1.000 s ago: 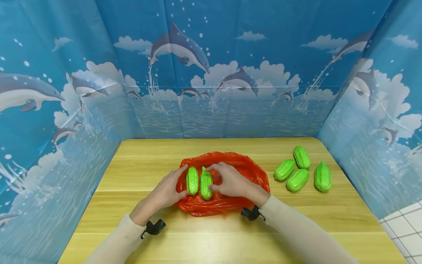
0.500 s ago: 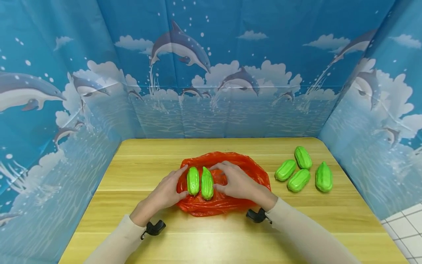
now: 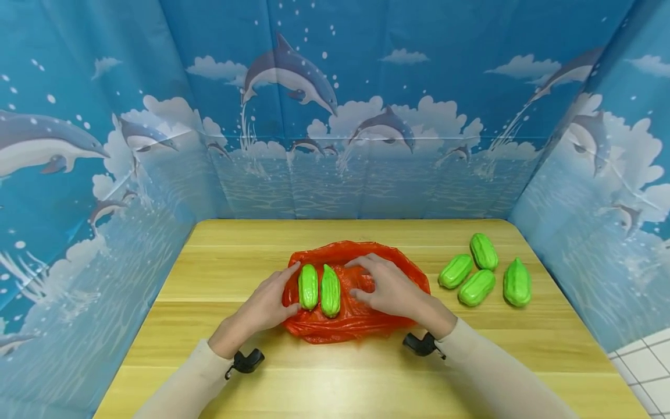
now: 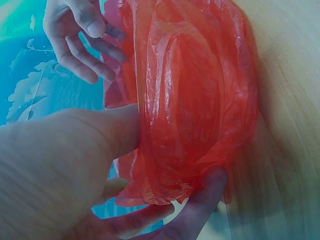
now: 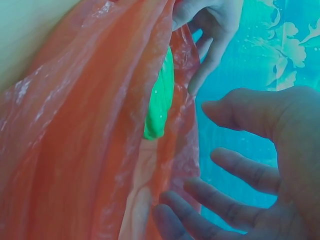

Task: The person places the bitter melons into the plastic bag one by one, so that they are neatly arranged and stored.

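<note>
A blue curtain printed with leaping dolphins, clouds and water rises on the left, right and far sides of a wood-grain surface. On the surface, around the middle, lies a red plastic bag, its mouth spread wide and facing up. Two pale sleeves reach in from the near side. The left hand grips the left wall of the bag, thumb inside and a finger pressed outside. The right hand is over the right part of the bag, fingers apart and loosely bent, holding nothing; whether it touches the plastic I cannot tell. Two ridged green gourds lie side by side in the left half of the bag, a narrow gap between them. Four more gourds lie on the surface to the right, three close together and one just right of them. A small black device sits at each wrist
</note>
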Tool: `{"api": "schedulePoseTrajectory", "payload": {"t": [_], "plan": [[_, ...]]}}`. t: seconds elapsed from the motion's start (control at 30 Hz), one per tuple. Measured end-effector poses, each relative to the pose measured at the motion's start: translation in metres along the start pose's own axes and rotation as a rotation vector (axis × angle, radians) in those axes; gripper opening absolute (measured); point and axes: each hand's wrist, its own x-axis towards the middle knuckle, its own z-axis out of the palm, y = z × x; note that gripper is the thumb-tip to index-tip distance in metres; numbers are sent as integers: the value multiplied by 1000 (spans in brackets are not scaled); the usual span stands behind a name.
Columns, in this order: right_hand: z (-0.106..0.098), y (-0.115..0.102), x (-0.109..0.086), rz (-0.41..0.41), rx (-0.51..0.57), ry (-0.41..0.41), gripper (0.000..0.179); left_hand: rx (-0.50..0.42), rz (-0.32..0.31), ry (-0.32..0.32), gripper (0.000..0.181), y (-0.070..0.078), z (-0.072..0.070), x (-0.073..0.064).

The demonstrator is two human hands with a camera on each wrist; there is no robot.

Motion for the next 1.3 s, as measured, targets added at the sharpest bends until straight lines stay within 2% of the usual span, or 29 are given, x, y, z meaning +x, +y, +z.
{"api": "schedulePoseTrajectory", "payload": {"t": [0.37, 1.1, 1.3], "plan": [[-5, 9, -11, -21, -46, 52, 52, 3, -6, 7, 98, 1, 2, -1], [-24, 22, -24, 63, -3, 66, 53, 0, -14, 3, 98, 1, 1, -2], [-30, 25, -27, 46, -22, 120, 48, 0, -15, 4, 98, 0, 1, -2]]}}
